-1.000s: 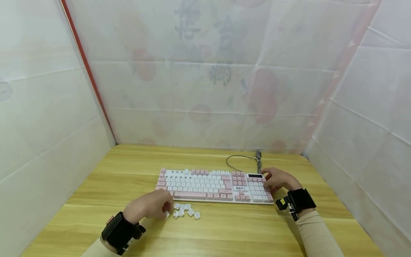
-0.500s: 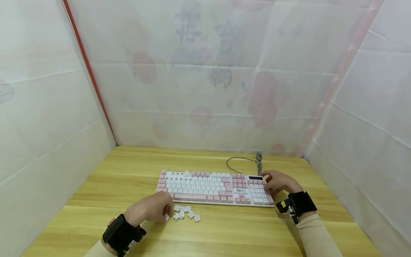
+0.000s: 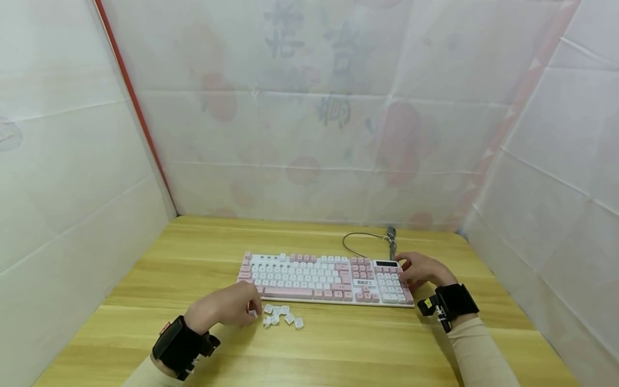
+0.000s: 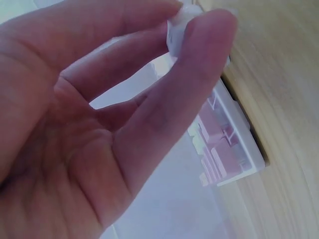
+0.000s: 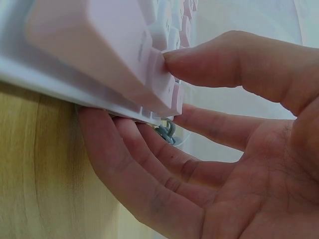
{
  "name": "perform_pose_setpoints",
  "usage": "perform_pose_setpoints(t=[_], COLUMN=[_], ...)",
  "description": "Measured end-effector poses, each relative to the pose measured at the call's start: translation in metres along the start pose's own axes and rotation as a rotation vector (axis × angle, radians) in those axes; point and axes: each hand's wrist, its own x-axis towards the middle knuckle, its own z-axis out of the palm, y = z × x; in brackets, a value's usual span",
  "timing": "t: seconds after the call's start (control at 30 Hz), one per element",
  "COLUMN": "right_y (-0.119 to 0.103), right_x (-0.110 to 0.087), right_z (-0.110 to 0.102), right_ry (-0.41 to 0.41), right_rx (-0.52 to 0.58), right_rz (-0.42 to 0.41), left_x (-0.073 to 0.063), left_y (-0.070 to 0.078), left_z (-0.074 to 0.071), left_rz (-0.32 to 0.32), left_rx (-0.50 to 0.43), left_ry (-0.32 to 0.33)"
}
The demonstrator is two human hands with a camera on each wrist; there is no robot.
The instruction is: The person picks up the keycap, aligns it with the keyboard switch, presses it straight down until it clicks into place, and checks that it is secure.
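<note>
A pink-and-white keyboard (image 3: 300, 279) lies on the wooden table, with dark bare switches showing in its upper left rows. In front of its left end, my left hand (image 3: 224, 305) pinches a small white keycap (image 4: 177, 35) between thumb and fingertips. Several loose white keycaps (image 3: 299, 323) lie just right of that hand. My right hand (image 3: 424, 269) holds the keyboard's right end, its thumb on a pink key of the number pad and its other fingers (image 5: 107, 149) along the lower edge, as the right wrist view shows.
Behind the keyboard's right end, a grey cable (image 3: 391, 242) lies bundled, with one loop spread to the left. Pale cloth walls (image 3: 309, 134) enclose the wooden table (image 3: 338, 355) at the back and on both sides.
The keycap in my left fingers has come up slightly from near the table and turned in the grip. My right hand keeps its place on the keyboard.
</note>
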Motion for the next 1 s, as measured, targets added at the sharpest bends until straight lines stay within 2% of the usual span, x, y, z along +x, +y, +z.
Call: perform_pose_setpoints(t=[0.2,0.37,0.67,1.0], right_y=[0.0000,0.0013,0.0010,0.0015], right_x=[0.0007,0.0018,0.0027,-0.0012], right_z=[-0.0030,-0.0020,-0.0007,0.0021], right_ry=[-0.012,-0.008,0.000,0.011], right_rx=[0.007,0.005,0.001,0.015], right_rz=[-0.009,-0.006,0.006,-0.006], left_x=[0.0038,0.0035,0.0039,0.0031], left_y=[-0.0020,-0.0026,-0.0027,-0.0074], left_z=[-0.0052,-0.0067,-0.0074,-0.0061], left_rz=[0.065,0.119,0.173,0.170], left_rx=[-0.016,0.037,0.077,0.050], left_ry=[0.040,0.077,0.145,0.156])
